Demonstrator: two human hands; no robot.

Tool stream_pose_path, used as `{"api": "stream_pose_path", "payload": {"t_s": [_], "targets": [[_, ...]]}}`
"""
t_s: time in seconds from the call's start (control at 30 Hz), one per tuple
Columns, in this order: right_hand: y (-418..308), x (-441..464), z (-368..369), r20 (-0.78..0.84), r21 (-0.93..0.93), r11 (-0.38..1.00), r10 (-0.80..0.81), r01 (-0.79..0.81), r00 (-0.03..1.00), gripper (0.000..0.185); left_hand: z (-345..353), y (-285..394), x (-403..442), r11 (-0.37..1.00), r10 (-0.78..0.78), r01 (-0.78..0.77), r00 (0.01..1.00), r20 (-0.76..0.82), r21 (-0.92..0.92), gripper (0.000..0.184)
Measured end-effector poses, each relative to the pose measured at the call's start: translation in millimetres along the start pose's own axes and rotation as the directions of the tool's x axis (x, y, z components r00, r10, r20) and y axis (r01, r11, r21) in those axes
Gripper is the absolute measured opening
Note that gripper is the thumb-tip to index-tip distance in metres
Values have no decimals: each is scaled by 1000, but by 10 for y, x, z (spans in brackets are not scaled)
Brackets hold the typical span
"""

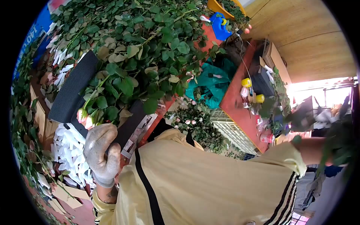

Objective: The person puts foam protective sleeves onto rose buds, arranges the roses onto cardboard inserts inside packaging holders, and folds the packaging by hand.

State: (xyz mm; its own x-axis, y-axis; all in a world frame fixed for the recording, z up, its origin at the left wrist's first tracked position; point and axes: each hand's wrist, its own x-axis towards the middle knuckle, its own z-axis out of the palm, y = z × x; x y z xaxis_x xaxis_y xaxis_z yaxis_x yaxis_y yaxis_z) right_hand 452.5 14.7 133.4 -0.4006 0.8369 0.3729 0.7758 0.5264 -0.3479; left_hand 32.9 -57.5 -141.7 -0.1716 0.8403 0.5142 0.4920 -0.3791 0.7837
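My left hand [101, 152], in a soiled pale glove, is closed with its fingers curled. Directly above its knuckles are pink rose buds [85, 118] on a leafy stem. Whether the fingers grip anything is hidden. My bare right arm reaches out to the far right, where my right hand [329, 162] is mostly covered by blurred leafy stems [339, 144] that it appears to hold. A black ribbed board [73, 88] stands just beyond the left hand, and white foam sleeves [69, 153] lie heaped to its left.
A large pile of leafy rose stems [150, 33] covers the table ahead. A blue tape dispenser [220, 27] and a teal plastic bag [212, 82] lie beyond it. To the right stand a red table [240, 101] and a pale crate [234, 129]. Cut roses [193, 122] lie below.
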Motion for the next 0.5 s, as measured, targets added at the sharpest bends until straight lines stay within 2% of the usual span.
{"api": "stream_pose_path", "payload": {"t_s": [0.1,0.2,0.23,0.27,0.3,0.4,0.43,0.47,0.5], "targets": [[-76,-96,638,364,-45,997,75,-63,928,29,-13,7,6,999,-41,40,998,46,21,28],[300,-225,1911,597,-76,996,76,-37,799,32,-29,-11,16,1000,-24,23,999,40,10,26],[491,-364,2334,721,-105,989,146,-102,677,29,-52,-22,8,999,-18,16,999,39,51,25],[1345,-1075,3052,771,-168,982,186,-88,609,28,-86,-7,33,998,-10,7,999,48,58,24],[1743,-1428,3436,839,-206,972,236,-116,490,32,-123,6,61,998,-5,2,999,51,67,24],[2154,-1779,3839,816,-327,930,368,-168,447,44,-218,9,14,993,-58,56,998,19,108,25],[2289,-1898,3939,787,-132,925,317,-357,529,44,-253,-5,-23,988,-67,64,998,18,140,26],[2288,-1647,3991,788,-108,934,290,-341,543,44,-247,-7,-75,987,-77,79,997,-19,139,26],[2132,-1195,3912,895,-8,937,162,-349,417,41,-242,-29,-117,987,-92,98,995,-49,130,27]]}}
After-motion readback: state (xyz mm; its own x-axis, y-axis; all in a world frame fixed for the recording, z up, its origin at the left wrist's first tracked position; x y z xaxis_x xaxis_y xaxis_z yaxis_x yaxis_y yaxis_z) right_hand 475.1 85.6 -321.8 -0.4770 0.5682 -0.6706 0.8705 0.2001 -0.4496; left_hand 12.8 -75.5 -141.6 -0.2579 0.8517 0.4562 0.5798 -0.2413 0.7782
